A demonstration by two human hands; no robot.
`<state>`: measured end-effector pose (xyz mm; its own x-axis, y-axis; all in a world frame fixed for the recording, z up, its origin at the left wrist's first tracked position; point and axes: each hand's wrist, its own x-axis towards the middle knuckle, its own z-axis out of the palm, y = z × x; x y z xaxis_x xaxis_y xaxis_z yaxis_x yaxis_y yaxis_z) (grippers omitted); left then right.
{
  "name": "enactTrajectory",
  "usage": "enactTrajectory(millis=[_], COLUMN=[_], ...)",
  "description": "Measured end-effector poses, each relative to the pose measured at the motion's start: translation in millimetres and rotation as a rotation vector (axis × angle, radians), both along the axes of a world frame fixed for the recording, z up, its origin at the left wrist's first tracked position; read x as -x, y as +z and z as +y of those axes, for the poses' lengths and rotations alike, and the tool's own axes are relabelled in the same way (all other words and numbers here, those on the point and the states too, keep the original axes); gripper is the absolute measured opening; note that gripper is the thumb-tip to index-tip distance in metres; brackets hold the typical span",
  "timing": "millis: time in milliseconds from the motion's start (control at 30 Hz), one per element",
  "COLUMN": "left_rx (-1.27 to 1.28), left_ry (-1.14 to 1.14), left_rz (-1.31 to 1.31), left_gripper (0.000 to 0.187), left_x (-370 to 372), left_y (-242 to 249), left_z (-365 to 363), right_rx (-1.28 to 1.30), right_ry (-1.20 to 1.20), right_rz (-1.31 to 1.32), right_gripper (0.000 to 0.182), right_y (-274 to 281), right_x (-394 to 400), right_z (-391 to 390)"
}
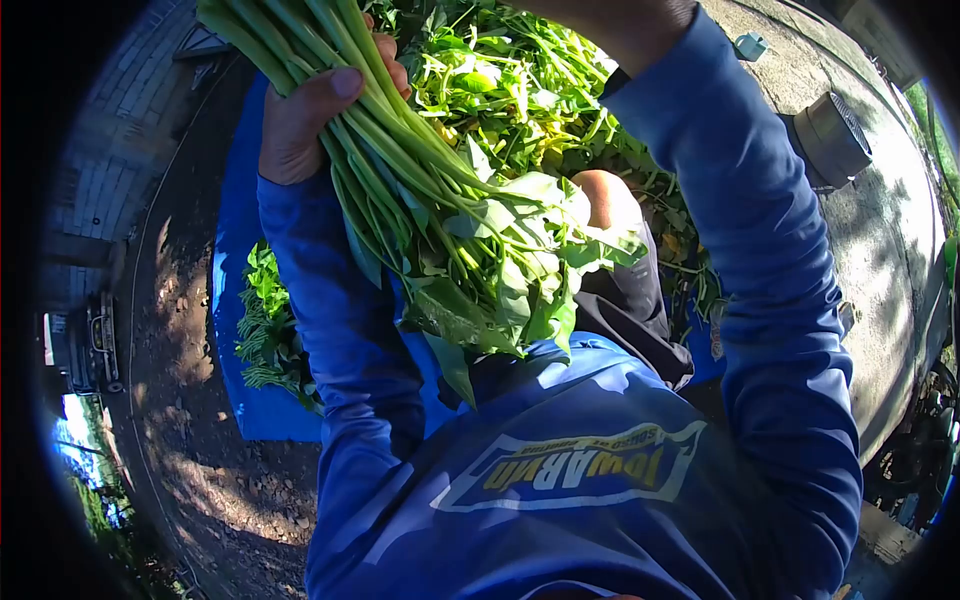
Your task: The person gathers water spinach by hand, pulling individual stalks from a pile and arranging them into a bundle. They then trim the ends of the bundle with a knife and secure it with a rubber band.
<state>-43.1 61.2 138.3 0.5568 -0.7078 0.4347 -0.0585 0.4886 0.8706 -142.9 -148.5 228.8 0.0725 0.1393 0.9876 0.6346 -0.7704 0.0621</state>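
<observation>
My left hand (305,115) is closed around the long green stems of a bunch of water spinach (405,135), thumb across the front and fingertips showing on the far side. The stems point to the top left, and the broad leaves hang down to the right over my lap. Of my right arm, only the blue sleeve (750,190) and the bare wrist (630,25) show at the top; the hand itself lies beyond the frame edge. Behind the bunch spreads a heap of loose leafy greens (520,85).
A blue sheet (235,385) lies on the dirt ground, with more greens (268,325) on its left part. My bent knee (608,200) is beside the heap. On the concrete at right stand a dark grey round container (832,140) and a small teal object (750,46).
</observation>
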Motion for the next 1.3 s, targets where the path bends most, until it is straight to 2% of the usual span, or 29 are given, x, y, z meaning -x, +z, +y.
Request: enactTrajectory(millis=[33, 67, 133, 167, 200, 233, 300, 367, 433, 467, 500, 533, 567, 600, 633, 667, 700, 767, 800, 833, 900, 967, 1033, 1067, 1100, 1167, 1233, 1267, 1300], left_rx=[-0.002, 0.035, 0.009, -0.088, -0.096, -0.188, -0.507, -0.815, -1.122, -1.134, -1.062, -1.008, -0.949, -0.951, -0.908, -0.948, -0.986, -1.089, -1.111, -1.125, -1.055, -1.090, -1.140, -1.143, -1.146, -1.240, -1.243, -1.224, -1.210], left_ry=[-0.051, 0.021, 0.090, 0.174, 0.163, 0.266, 0.167, 0.086, 0.016, -0.040, -0.064, -0.133, -0.157, -0.225, -0.196, -0.258, -0.319, -0.314, -0.282, -0.244, -0.181, -0.202, -0.269, -0.276, -0.276, -0.174, -0.212, -0.196, -0.170], left_rz=[0.012, -0.011, -0.008, -0.044, -0.077, -0.148, -0.262, -0.134, 0.142, 0.173, 0.321, 0.381, 0.468, 0.393, 0.398, 0.336, 0.268, 0.121, 0.095, 0.069, 0.149, 0.102, 0.023, -0.009, -0.043, -0.097, -0.039, -0.064, -0.076], left_gripper=[0.063, 0.060, 0.068, 0.075, 0.078, 0.081, 0.078, 0.079, 0.083, 0.082, 0.084, 0.072, 0.072, 0.073, 0.086, 0.078, 0.070, 0.052, 0.046, 0.040, 0.029, 0.033, 0.044, 0.045, 0.047, 0.049, 0.047, 0.046, 0.046], left_x=[-2.3, -2.1, -4.1, 5.5, -0.7, 9.9, 15.1, 45.2, 83.1, 102.3, 132.7, 150.9, 162.7, 162.3, 170.0, 167.4, 163.9, 157.9, 153.4, 150.6, 161.1, 163.0, 166.9, 171.5, 176.6, 184.2, 176.0, 173.4, 170.1], left_y=[2.1, 8.9, 28.8, 47.9, 55.0, 67.4, 80.5, 48.3, -5.4, -51.7, -89.2, -121.0, -144.3, -160.1, -165.0, -165.9, -165.1, -168.9, -172.7, -176.3, -177.0, -180.8, -188.7, -189.9, -188.3, -180.5, -179.8, -179.5, -176.9], left_z=[9.0, 16.8, 57.0, 78.1, 104.7, 124.2, 161.8, 150.7, 118.2, 95.7, 65.9, 41.6, 25.6, 9.2, -6.0, -18.1, -30.9, -52.5, -61.6, -70.3, -85.3, -89.3, -86.9, -88.7, -91.6, -91.8, -85.2, -81.3, -79.7], right_rx=[-0.071, -0.146, -0.222, -0.010, 0.028, 0.062, -0.277, -0.704, -0.983, -0.988, -1.137, -1.296, -1.409, -1.489, -1.555, -1.615, -1.673, -1.689, -1.692, -1.643, -1.410, -1.274, -1.082, -1.033, -1.136, -1.042, -0.965, -1.094, -1.251], right_ry=[-0.014, -0.026, -0.120, -0.427, -0.511, -0.599, -0.627, -0.814, -1.029, -1.011, -0.809, -0.710, -0.763, -0.811, -0.881, -0.947, -1.009, -1.459, -1.400, -1.212, -1.255, -1.366, -1.483, -1.529, -1.467, -1.469, -1.485, -1.571, -1.394], right_rz=[0.045, 0.126, 0.305, 0.378, 0.404, 0.437, 0.791, 1.106, 1.180, 1.279, 1.433, 1.577, 1.641, 1.497, 1.394, 1.285, 1.169, 1.317, 1.225, 0.869, 0.782, 0.859, 1.427, 1.392, 1.409, 1.555, 1.793, 1.564, 1.544], right_gripper=[0.010, 0.012, 0.016, 0.031, 0.032, 0.036, 0.039, 0.033, 0.029, 0.026, 0.024, 0.023, 0.023, 0.025, 0.027, 0.028, 0.030, 0.034, 0.033, 0.031, 0.024, 0.023, 0.022, 0.022, 0.023, 0.025, 0.030, 0.031, 0.029], right_y=[-2.1, -10.5, -37.4, -60.4, -93.7, -134.8, -224.1, -299.5, -386.7, -438.1, -470.1, -496.8, -510.1, -528.4, -546.8, -563.9, -575.3, -599.1, -580.0, -592.8, -574.0, -572.1, -605.9, -600.3, -598.6, -611.3, -611.5, -660.2, -642.2], right_x=[8.4, 17.0, 35.6, 51.4, 64.5, 81.9, 142.7, 214.0, 279.7, 312.8, 341.2, 364.2, 384.1, 407.5, 430.4, 450.3, 466.6, 488.7, 490.3, 495.1, 486.4, 472.9, 474.0, 472.7, 471.4, 475.3, 478.4, 496.9, 492.3], right_z=[-9.8, -24.1, -61.2, -90.8, -119.5, -147.6, -197.7, -204.4, -175.8, -157.6, -135.7, -114.1, -94.0, -77.3, -74.2, -72.1, -72.5, -87.2, -98.8, -115.2, -157.8, -195.1, -242.7, -239.8, -245.1, -256.7, -261.4, -266.4, -271.5])
